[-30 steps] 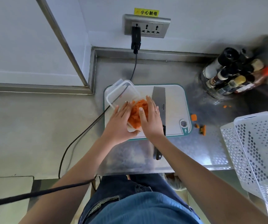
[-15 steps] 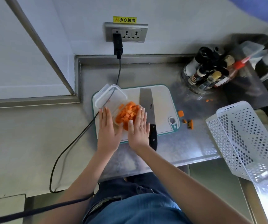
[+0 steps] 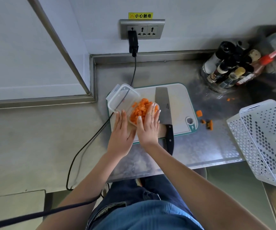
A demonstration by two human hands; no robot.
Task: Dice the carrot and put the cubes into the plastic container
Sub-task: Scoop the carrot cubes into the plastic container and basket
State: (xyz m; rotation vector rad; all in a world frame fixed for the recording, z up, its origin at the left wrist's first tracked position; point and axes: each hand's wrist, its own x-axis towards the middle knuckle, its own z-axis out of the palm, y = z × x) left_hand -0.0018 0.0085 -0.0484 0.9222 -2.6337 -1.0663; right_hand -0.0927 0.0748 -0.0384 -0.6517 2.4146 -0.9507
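A clear plastic container (image 3: pixel 133 122) holding orange carrot cubes (image 3: pixel 139 110) sits on the white cutting board (image 3: pixel 178 105). Its hinged clear lid (image 3: pixel 121 97) stands open to the left. My left hand (image 3: pixel 119 130) lies flat with straight fingers against the container's left side. My right hand (image 3: pixel 149 123) lies flat with straight fingers over the cubes at the container's right side. A cleaver (image 3: pixel 164 107) lies on the board just right of my right hand, handle toward me.
Carrot scraps (image 3: pixel 207 122) lie on the steel counter right of the board. A white perforated basket (image 3: pixel 263 140) stands at the right edge. Bottles in a holder (image 3: pixel 230 70) sit at the back right. A black cable (image 3: pixel 100 130) runs from the wall socket past the board.
Both hands have flattened and drawn slightly back toward me along the container's sides. The carrot cubes that were heaped between the hands now lie in the container.
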